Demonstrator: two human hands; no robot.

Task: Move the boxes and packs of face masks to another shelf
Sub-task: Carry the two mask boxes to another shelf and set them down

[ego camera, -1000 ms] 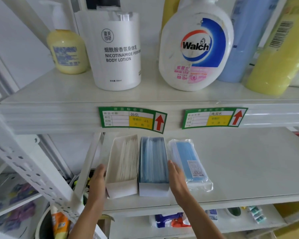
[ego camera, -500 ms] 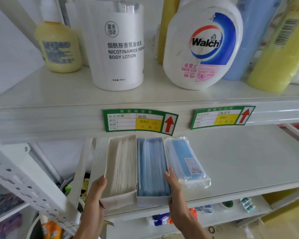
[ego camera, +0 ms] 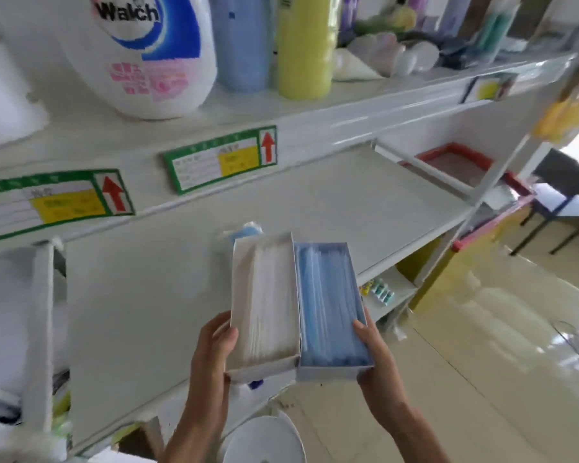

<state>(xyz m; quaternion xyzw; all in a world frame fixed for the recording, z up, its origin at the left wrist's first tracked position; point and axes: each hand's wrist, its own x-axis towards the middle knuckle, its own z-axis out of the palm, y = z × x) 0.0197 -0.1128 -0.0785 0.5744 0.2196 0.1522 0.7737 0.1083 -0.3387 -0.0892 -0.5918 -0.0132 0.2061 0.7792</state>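
Note:
Two open boxes of face masks are held side by side in the air in front of the middle shelf (ego camera: pixel 154 295). My left hand (ego camera: pixel 214 349) grips the near left corner of the white-mask box (ego camera: pixel 264 302). My right hand (ego camera: pixel 373 355) grips the near right corner of the blue-mask box (ego camera: pixel 328 305). Behind the boxes, a clear pack of blue masks (ego camera: pixel 244 230) lies on the shelf, mostly hidden by them.
The top shelf carries a Walch bottle (ego camera: pixel 141 51), a blue bottle (ego camera: pixel 239 41) and a yellow bottle (ego camera: pixel 303 45). Green price labels (ego camera: pixel 221 160) line its front edge. A white round lid or bucket (ego camera: pixel 264 439) sits below. Shiny floor (ego camera: pixel 482 329) lies to the right.
Both boxes have been lifted off the shelf and drawn toward me, pressed together between my hands. The view has swung right; the mask pack stays on the shelf.

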